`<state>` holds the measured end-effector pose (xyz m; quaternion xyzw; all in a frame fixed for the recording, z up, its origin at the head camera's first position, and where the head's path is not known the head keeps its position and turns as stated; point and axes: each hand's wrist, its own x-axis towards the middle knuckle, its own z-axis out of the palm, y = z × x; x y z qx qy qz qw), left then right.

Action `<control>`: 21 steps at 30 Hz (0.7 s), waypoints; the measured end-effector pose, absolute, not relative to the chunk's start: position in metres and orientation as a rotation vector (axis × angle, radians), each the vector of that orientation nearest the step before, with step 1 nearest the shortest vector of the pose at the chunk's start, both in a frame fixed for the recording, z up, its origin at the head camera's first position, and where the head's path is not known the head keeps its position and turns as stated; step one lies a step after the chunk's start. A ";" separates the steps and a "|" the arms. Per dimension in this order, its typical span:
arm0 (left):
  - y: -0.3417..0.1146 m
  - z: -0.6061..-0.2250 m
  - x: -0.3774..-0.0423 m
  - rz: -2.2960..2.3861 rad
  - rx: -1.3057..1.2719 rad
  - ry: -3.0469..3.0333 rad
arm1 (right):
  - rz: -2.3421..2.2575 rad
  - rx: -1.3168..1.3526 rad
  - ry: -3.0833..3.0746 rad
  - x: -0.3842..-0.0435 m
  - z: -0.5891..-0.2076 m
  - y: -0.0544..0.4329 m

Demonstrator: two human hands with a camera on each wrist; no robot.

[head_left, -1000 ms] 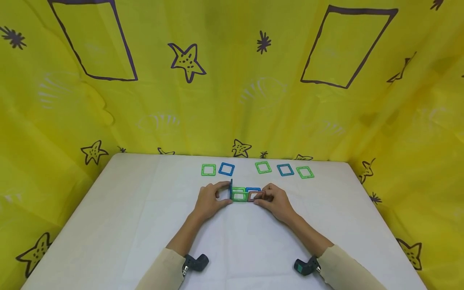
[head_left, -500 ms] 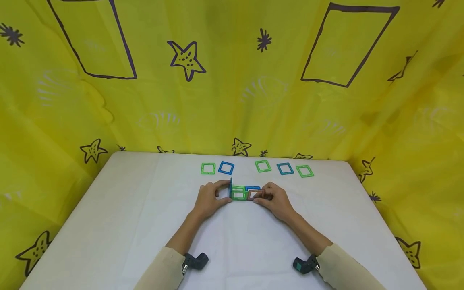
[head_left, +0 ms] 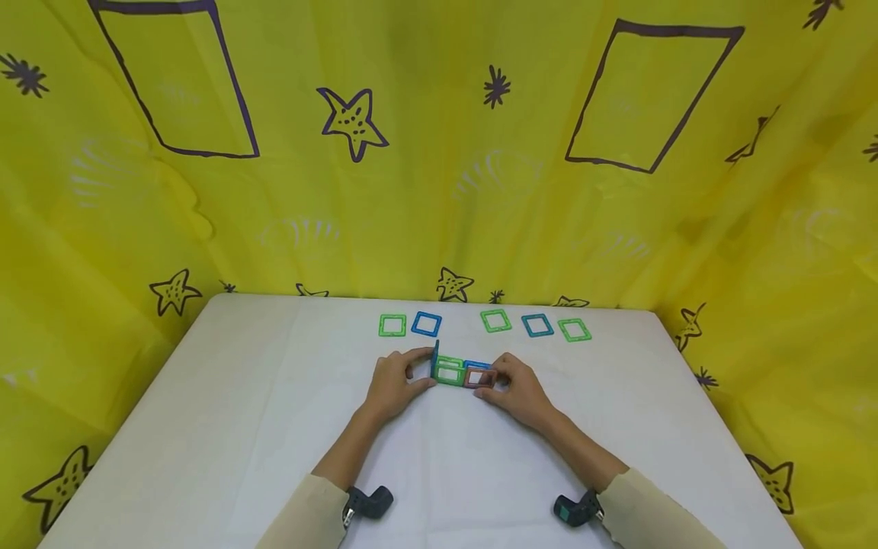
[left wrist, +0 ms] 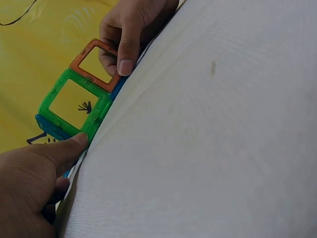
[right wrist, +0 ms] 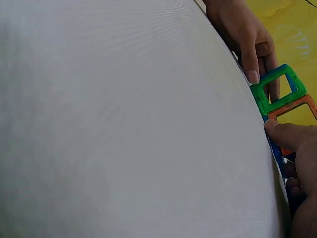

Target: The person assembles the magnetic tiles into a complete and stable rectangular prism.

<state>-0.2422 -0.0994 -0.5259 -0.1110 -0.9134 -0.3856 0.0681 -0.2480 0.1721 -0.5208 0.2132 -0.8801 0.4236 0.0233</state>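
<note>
Square see-through magnetic tiles are joined in the middle of the table. A blue tile (head_left: 435, 360) stands upright at the left end, and my left hand (head_left: 392, 387) grips it between thumb and fingers. The thumb also touches the lower corner of an upright green tile (left wrist: 52, 91). Beside that green tile stands an orange tile (left wrist: 83, 53), which my right hand (head_left: 519, 390) pinches at its right end, thumb in front. Behind these two, another green tile (head_left: 451, 359) and a blue tile (head_left: 478, 364) show partly in the head view. My right fingertips are partly hidden behind the orange tile.
Along the back of the white table (head_left: 274, 427) lie loose tiles: a green one (head_left: 381, 325) and a blue one (head_left: 430, 314) at left, then green (head_left: 499, 329), blue (head_left: 540, 334) and green frames at right. A yellow patterned curtain (head_left: 411, 191) surrounds the table's back and sides.
The right end of the orange tile has come down slightly, and it now stands more level beside the green tile. My right hand moved a little left and nearer. My left hand keeps its hold.
</note>
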 end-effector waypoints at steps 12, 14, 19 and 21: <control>-0.099 -0.524 -0.244 -1.155 -0.363 -2.687 | 1.178 0.716 -2.818 -0.233 -0.517 0.160; -0.100 -0.525 -0.243 -1.152 -0.366 -2.684 | 1.153 0.740 -2.822 -0.228 -0.517 0.156; -0.100 -0.527 -0.241 -1.184 -0.350 -2.679 | 1.138 0.791 -2.845 -0.217 -0.516 0.149; -0.100 -0.529 -0.241 -1.201 -0.348 -2.676 | 1.155 0.807 -2.855 -0.213 -0.515 0.146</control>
